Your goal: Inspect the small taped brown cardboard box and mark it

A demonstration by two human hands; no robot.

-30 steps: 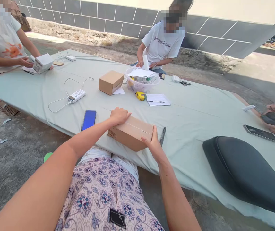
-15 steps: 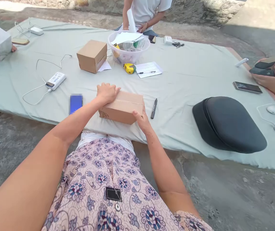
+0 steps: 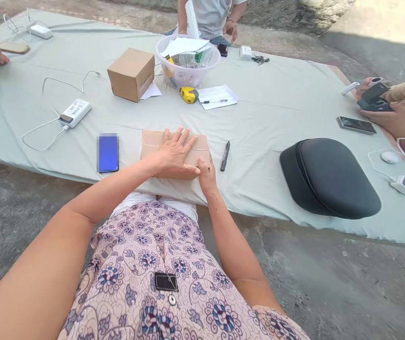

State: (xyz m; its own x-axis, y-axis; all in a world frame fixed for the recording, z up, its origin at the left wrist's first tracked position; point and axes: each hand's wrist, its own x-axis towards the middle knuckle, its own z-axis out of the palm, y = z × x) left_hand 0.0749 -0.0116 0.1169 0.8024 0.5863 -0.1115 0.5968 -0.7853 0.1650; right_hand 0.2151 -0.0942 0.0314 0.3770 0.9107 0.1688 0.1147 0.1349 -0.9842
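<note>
A closed brown cardboard box (image 3: 151,141) lies on the cloth near the table's front edge, a seam running along its top. Flat across that top rests my left hand (image 3: 176,153), fingers spread, hiding its middle. My right hand (image 3: 207,175) grips the box's right end, thumb at the near corner and the other fingers partly hidden along the side. Just to the right lies a black marker pen (image 3: 225,156). A phone with a blurred blue screen (image 3: 108,153) is left of the box.
Beyond stand another cardboard box (image 3: 131,75), a plastic basket (image 3: 188,73), a yellow tape measure (image 3: 188,95) and a paper sheet (image 3: 219,97). A black case (image 3: 330,179) sits right; a white power strip (image 3: 75,112) lies left. Other people's hands show at the table's far and side edges.
My left hand has slid from the box's left end to the right over its top, fingers now spread. My right hand stays on the right end. The view has shifted slightly.
</note>
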